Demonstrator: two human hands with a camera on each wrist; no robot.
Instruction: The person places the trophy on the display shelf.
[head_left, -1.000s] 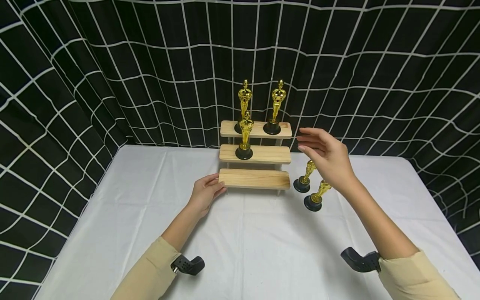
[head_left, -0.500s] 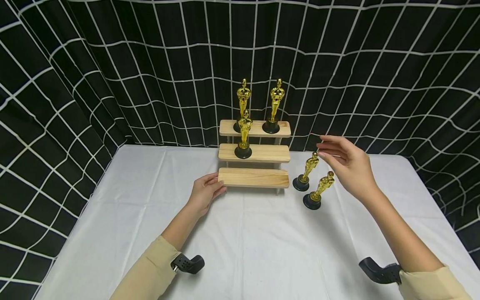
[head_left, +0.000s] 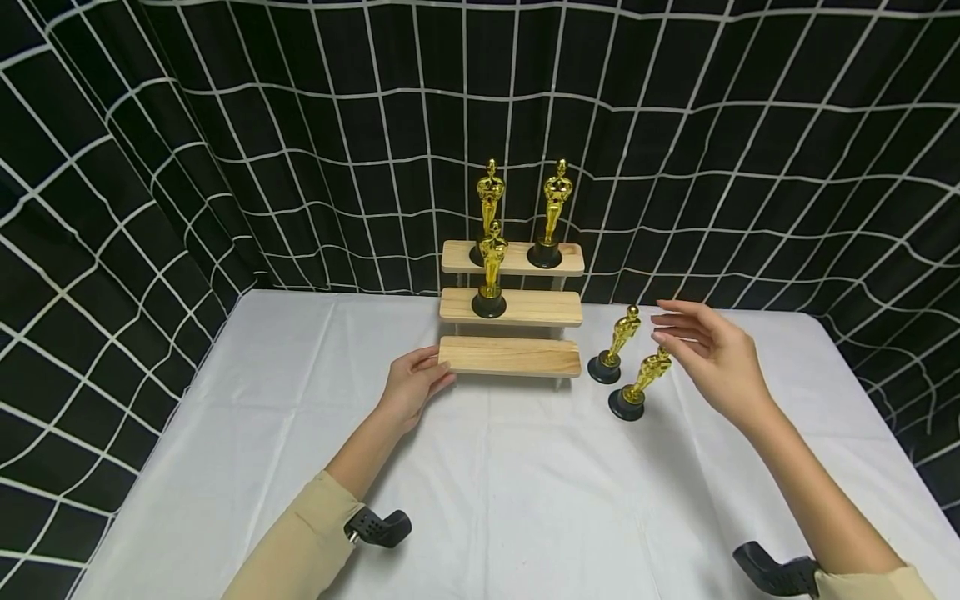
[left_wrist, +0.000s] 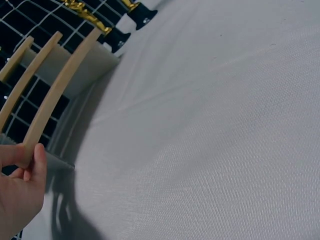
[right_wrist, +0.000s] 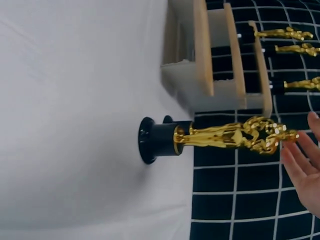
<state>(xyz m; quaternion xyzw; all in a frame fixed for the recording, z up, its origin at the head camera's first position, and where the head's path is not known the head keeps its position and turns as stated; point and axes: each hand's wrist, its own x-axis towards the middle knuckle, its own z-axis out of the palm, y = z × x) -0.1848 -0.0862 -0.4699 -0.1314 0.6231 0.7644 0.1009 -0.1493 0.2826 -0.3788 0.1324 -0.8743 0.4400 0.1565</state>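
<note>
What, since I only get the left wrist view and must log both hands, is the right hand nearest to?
Observer: The right hand is by the top of an Oscar-style statuette, the one nearer the person of two standing on the white tablecloth. Whether it touches, I can't tell.

Operator: Noted. And the three-tier wooden shelf? My angle doesn't show what stands on each tier.

Observer: The head view shows three more statuettes on it: two on the top board and one toward the left end of the middle board.
</note>
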